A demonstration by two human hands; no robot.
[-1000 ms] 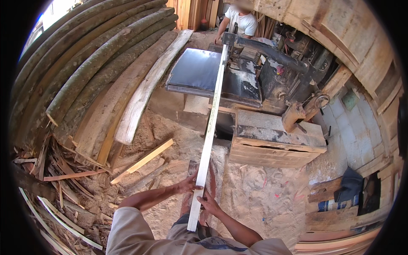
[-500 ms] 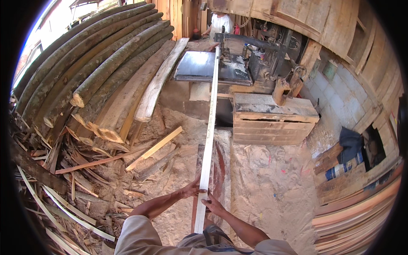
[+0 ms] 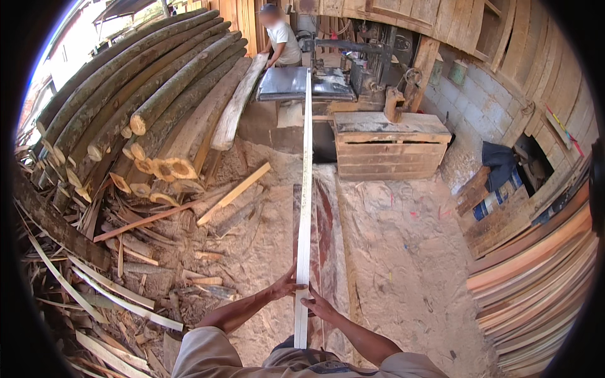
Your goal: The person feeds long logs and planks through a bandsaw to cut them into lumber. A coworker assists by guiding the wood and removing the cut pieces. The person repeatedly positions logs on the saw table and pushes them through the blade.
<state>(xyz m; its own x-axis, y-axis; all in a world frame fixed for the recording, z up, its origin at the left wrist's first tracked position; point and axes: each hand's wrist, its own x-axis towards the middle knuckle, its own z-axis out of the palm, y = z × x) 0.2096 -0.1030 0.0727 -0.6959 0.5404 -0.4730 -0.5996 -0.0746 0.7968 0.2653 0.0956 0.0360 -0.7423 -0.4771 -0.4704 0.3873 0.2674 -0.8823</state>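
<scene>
A long, pale, narrow wooden strip (image 3: 305,233) runs away from my body toward the dark metal table (image 3: 279,84) of a sawing machine (image 3: 372,75). My left hand (image 3: 285,285) grips the strip from the left near its close end. Just below it, on the right side, my right hand (image 3: 317,306) holds the same strip, fingers wrapped at its edge. Beneath the strip a long, reddish, dusty board (image 3: 324,227) lies on the sawdust.
A co-worker in a white shirt (image 3: 287,47) stands behind the machine's left, hand at a slab (image 3: 239,101). Logs (image 3: 173,82) are piled left, offcuts (image 3: 126,290) below them. A wooden box (image 3: 391,157) stands right of centre; stacked boards (image 3: 535,290) line the right.
The view has risen and backed away from the machine. The strip's far end now reaches less far onto the machine. The co-worker has moved left toward the slabs.
</scene>
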